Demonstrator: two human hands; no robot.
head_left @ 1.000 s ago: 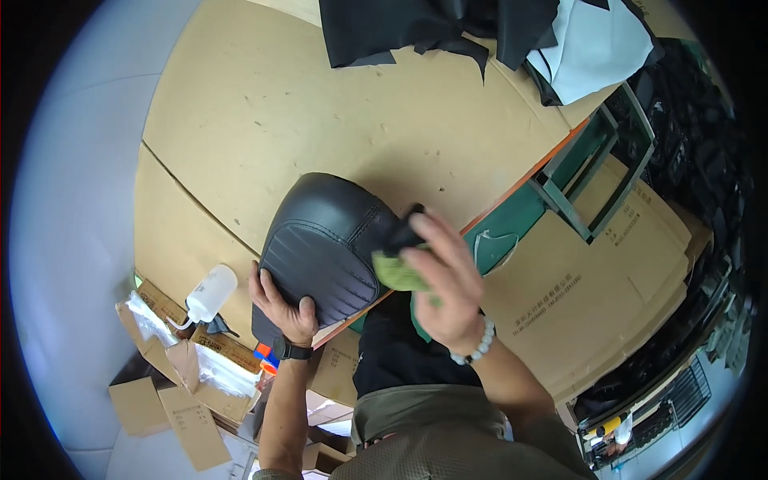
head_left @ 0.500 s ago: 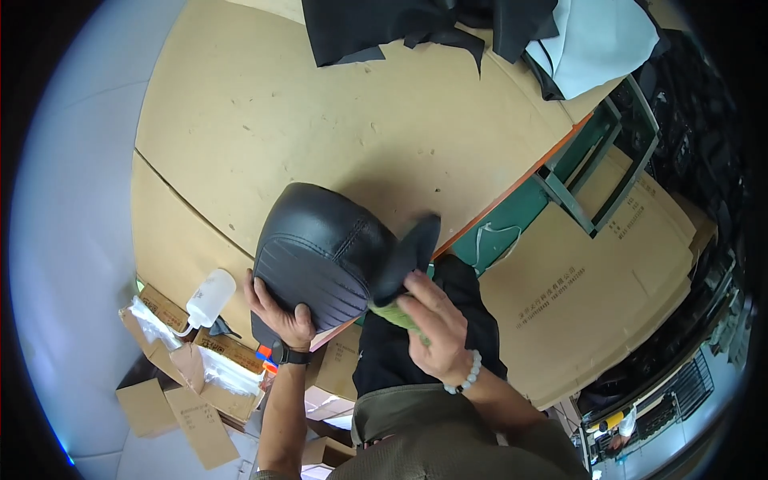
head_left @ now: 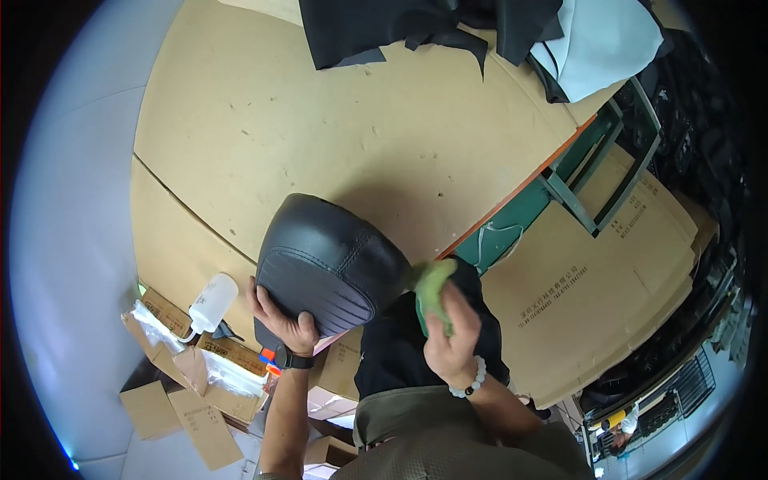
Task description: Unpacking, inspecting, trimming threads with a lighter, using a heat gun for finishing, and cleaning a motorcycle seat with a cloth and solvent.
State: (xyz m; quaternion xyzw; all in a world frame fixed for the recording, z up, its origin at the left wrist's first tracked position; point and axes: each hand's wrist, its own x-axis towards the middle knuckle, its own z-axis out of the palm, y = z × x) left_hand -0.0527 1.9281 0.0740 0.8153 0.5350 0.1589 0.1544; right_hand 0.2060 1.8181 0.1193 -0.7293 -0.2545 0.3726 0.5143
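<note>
A black leather-like padded cushion [head_left: 328, 256], shaped like a small seat with stitched seams and ribbed pleats, stands tilted at the near edge of the cardboard-covered table [head_left: 320, 120]. My left hand [head_left: 284, 324] grips its lower left side, thumb on the pleated face and fingers round the edge. Just right of the cushion and apart from it, my right hand [head_left: 452, 340] is closed on a green cloth [head_left: 434, 286], slightly smeared by motion. The cushion's underside is hidden from this view.
Black material pieces [head_left: 384, 28] and a pale sheet [head_left: 600, 48] lie at the table's far side. Left of me are a white squeeze bottle [head_left: 214, 300] and open cartons [head_left: 204, 424]. A metal frame [head_left: 596, 168] and flat cardboard [head_left: 592, 296] stand at the right.
My right hand has moved slightly right and away from the cushion, lifting the green cloth. The black flap seen beside that hand no longer shows. My left hand keeps its hold.
</note>
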